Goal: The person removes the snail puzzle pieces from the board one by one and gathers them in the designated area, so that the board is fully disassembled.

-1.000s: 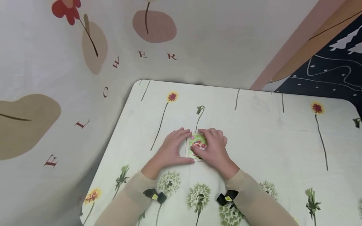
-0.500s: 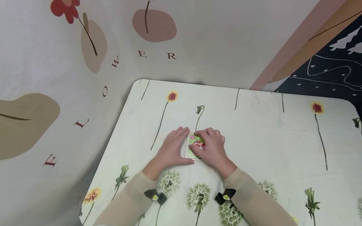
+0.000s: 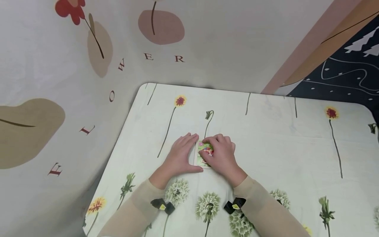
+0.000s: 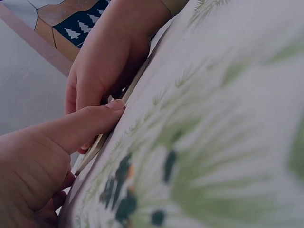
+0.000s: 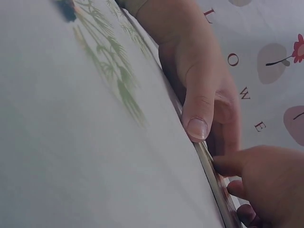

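Note:
On the table lies a small jigsaw puzzle [image 3: 200, 160] in a pale frame, printed green with a pink and a red figure. My left hand [image 3: 179, 156] holds it from the left, with the thumb along the near edge and fingers by the far left corner. In the left wrist view the left thumb [image 4: 92, 123] presses on the board's edge. From the right, my right hand [image 3: 223, 156] reaches over the puzzle, fingers bent, thumb tip on the picture and index fingertip near the far edge. It covers the puzzle's right side; I cannot tell whether it pinches a piece.
A white cloth with printed flowers covers the table [image 3: 281, 148]. Behind and to the left stands a pale fabric wall [image 3: 225, 42] with letters and leaf shapes. A dark panel [image 3: 349, 72] with white trees is at the back right.
My right hand has shifted slightly left over the puzzle, its index finger nearer the far left corner. The left hand has hardly moved; over the last half second both stay nearly still.

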The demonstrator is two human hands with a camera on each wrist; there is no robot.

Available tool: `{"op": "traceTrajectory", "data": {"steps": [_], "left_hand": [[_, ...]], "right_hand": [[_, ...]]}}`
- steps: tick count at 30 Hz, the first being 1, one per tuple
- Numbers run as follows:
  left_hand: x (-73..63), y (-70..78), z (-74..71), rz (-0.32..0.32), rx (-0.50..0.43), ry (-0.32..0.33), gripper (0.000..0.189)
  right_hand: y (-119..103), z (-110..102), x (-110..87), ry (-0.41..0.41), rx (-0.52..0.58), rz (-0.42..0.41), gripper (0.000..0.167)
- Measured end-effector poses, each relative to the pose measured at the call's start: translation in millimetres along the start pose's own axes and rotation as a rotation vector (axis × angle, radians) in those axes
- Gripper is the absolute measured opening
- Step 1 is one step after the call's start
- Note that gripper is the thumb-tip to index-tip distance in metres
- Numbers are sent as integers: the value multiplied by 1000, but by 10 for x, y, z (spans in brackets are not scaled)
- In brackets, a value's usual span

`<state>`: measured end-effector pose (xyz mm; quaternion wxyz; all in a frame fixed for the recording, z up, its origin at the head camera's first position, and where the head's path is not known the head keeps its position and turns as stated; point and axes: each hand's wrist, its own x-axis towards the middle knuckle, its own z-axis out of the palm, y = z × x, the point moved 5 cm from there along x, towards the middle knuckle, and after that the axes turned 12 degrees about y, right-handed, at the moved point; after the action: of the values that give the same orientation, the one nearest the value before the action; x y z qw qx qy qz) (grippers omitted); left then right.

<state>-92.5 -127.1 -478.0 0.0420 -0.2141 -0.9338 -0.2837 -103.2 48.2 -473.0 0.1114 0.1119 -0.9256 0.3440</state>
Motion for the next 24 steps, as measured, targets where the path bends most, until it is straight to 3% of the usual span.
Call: {"op": "traceTrajectory", "data": {"steps": [6, 12, 24], "left_hand": [[-4, -3, -7, 4, -6, 4, 125], [14, -7, -19, 5, -4, 1, 125], [9, -5, -8, -7, -4, -8, 124]], "right_hand": [[-36, -30, 0, 1, 5, -1, 32], [-75, -70, 13, -48, -36, -24, 37], [-24, -33, 29, -100, -17, 33, 39]]}}
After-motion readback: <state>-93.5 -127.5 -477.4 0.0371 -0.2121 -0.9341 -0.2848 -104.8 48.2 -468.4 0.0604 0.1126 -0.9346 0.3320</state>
